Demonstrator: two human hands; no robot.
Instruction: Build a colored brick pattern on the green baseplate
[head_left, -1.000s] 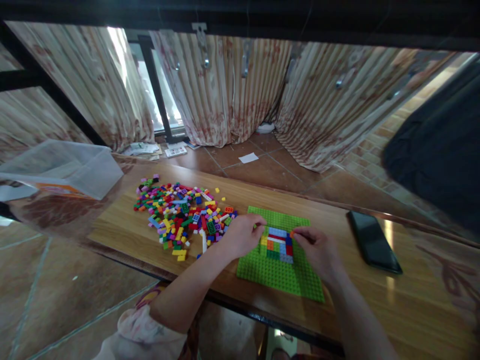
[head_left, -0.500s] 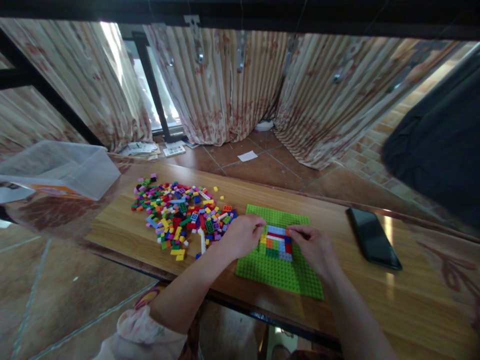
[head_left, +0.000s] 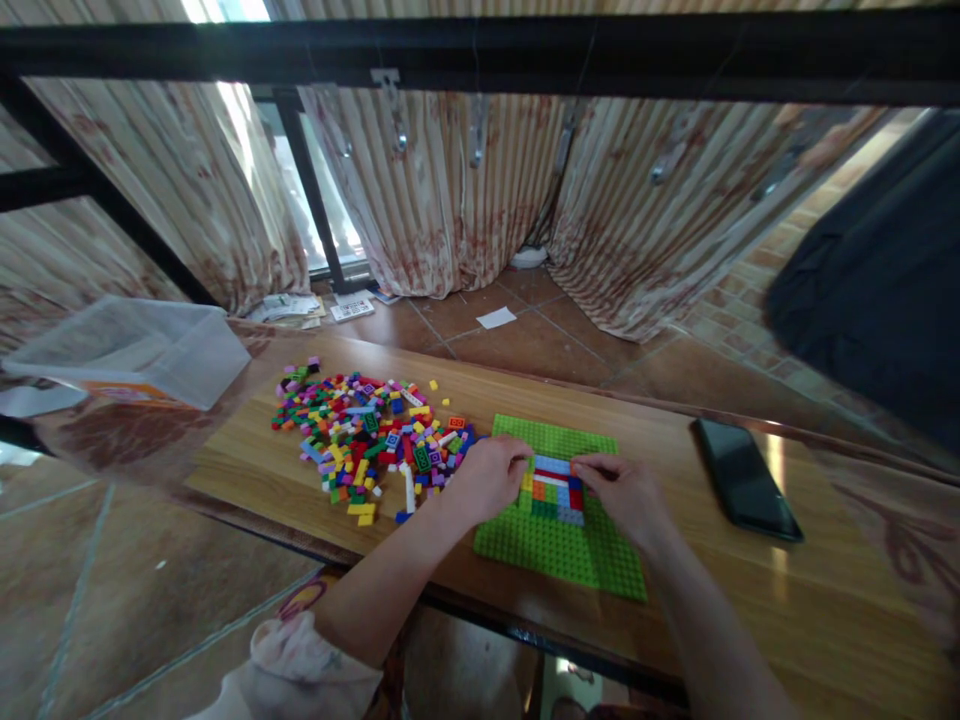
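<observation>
A green studded baseplate [head_left: 555,575] lies on the wooden table, with a flat patch of coloured bricks [head_left: 551,490] pressed onto its middle. My right hand [head_left: 621,490] is closed, thumb and fingertips pinching a small orange brick [head_left: 574,468] at the patch's upper right corner. On the opposite side, my left hand [head_left: 496,475] rests over the plate's left part. Its fingers are pressed together beside the patch's upper left corner; whatever they hold is hidden. A spread heap of loose bricks [head_left: 367,430] lies left of the plate, close to my left forearm.
A black phone [head_left: 746,480] lies on the table [head_left: 675,610] to the right. At the far left stands a clear plastic bin [head_left: 172,350] with an orange label. A dark bar [head_left: 480,55] crosses above, before striped curtains [head_left: 450,200]. Papers lie on the tiled floor.
The view has tilted up slightly, so the scene sits a little lower. Both hands stay at the brick patch in nearly the same pose.
</observation>
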